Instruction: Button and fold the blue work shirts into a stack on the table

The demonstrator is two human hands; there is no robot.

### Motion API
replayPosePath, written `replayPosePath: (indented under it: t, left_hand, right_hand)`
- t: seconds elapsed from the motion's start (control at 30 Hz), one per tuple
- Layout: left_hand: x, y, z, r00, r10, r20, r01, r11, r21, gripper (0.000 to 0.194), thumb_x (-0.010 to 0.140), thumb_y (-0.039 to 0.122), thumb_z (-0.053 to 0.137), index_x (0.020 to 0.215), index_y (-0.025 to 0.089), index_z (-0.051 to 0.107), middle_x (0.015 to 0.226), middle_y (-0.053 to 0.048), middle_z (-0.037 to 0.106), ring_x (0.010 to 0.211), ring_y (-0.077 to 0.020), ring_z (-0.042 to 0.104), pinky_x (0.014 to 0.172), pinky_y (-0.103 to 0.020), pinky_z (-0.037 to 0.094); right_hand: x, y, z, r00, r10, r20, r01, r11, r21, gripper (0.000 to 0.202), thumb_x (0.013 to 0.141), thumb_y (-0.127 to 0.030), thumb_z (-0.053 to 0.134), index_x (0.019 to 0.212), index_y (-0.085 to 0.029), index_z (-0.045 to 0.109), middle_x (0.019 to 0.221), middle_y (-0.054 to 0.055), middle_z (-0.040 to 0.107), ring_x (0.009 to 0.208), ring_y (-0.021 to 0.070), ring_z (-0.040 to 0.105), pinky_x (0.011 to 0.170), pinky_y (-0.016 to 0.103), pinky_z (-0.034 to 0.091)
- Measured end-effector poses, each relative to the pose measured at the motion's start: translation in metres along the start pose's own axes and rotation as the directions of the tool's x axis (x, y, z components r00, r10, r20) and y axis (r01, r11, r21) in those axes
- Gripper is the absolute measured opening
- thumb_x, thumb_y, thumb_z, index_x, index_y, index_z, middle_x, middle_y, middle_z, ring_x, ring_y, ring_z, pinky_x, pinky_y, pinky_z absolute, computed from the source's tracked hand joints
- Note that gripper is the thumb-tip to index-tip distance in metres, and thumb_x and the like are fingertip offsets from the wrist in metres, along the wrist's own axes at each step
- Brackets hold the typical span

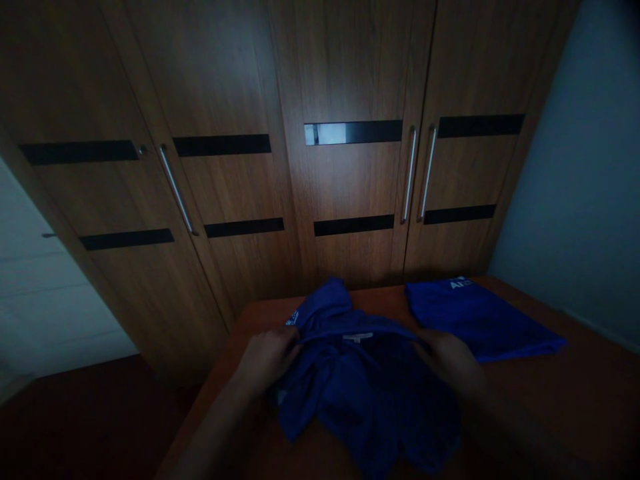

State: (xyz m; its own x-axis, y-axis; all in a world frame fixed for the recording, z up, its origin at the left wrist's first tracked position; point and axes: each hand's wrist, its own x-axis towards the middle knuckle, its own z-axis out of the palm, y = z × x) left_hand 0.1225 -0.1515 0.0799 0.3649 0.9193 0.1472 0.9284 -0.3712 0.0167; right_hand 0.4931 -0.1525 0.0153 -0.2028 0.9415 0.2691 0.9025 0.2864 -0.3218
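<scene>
A crumpled blue garment (360, 387) with a small pale label at its neckline lies over the reddish-brown surface, between my two hands. Its left edge is pinched in my left hand (267, 360), beside some white lettering. On the other side, my right hand (447, 357) grips the opposite edge of the same garment, the fingers partly hidden in shadow and cloth. Behind my right hand, a folded blue garment (480, 320) with white lettering lies flat.
The reddish-brown surface (265, 312) reaches back to a wooden wardrobe (350, 180) with metal handles and dark strips. A bluish wall (580, 200) stands at the right. At the far left is a pale panel (45, 287) above a dark floor.
</scene>
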Motion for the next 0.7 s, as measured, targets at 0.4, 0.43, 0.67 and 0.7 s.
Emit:
replayPosePath:
  t: [0.4, 0.43, 0.67, 0.7]
  left_hand:
    - [-0.01, 0.009, -0.004, 0.994, 0.074, -0.076, -0.072, 0.997, 0.023, 0.011, 0.087, 0.025, 0.046, 0.088, 0.023, 0.057, 0.1, -0.005, 0.062, 0.091, -0.0199, 0.06, 0.079, -0.03, 0.044]
    - [-0.01, 0.008, -0.002, 0.996, 0.087, -0.015, -0.087, 0.996, -0.005, 0.009, 0.086, 0.024, 0.047, 0.087, 0.023, 0.056, 0.1, -0.004, 0.062, 0.089, -0.0192, 0.06, 0.077, -0.029, 0.045]
    - [-0.022, 0.001, 0.01, 0.987, 0.061, 0.151, -0.054, 0.997, -0.051, 0.03, 0.087, 0.023, 0.043, 0.116, 0.025, 0.05, 0.104, -0.006, 0.066, 0.091, -0.0223, 0.064, 0.075, -0.031, 0.046]
    - [-0.023, 0.0, 0.01, 0.986, 0.053, 0.157, -0.044, 0.997, -0.058, 0.03, 0.088, 0.024, 0.04, 0.116, 0.026, 0.052, 0.104, -0.007, 0.066, 0.091, -0.0221, 0.064, 0.076, -0.031, 0.046]
  right_hand:
    - [-0.003, 0.005, -0.023, 0.998, -0.046, -0.05, 0.037, 0.986, -0.163, 0.023, 0.087, -0.042, 0.048, 0.079, -0.025, 0.061, 0.078, 0.003, 0.067, 0.071, 0.0199, 0.063, 0.058, 0.027, 0.037]
    - [-0.003, 0.007, -0.022, 0.998, -0.057, -0.012, 0.055, 0.989, -0.134, 0.024, 0.088, -0.043, 0.046, 0.08, -0.025, 0.061, 0.079, 0.003, 0.067, 0.073, 0.02, 0.063, 0.06, 0.028, 0.038]
    - [-0.019, 0.021, -0.013, 0.959, -0.147, 0.241, 0.104, 0.978, 0.181, 0.022, 0.085, -0.037, 0.052, 0.101, -0.025, 0.059, 0.077, 0.0, 0.065, 0.07, 0.017, 0.061, 0.059, 0.025, 0.04]
    - [-0.02, 0.022, -0.013, 0.955, -0.156, 0.253, 0.101, 0.97, 0.219, 0.019, 0.085, -0.036, 0.05, 0.098, -0.025, 0.059, 0.075, -0.001, 0.064, 0.068, 0.0162, 0.061, 0.057, 0.024, 0.039]
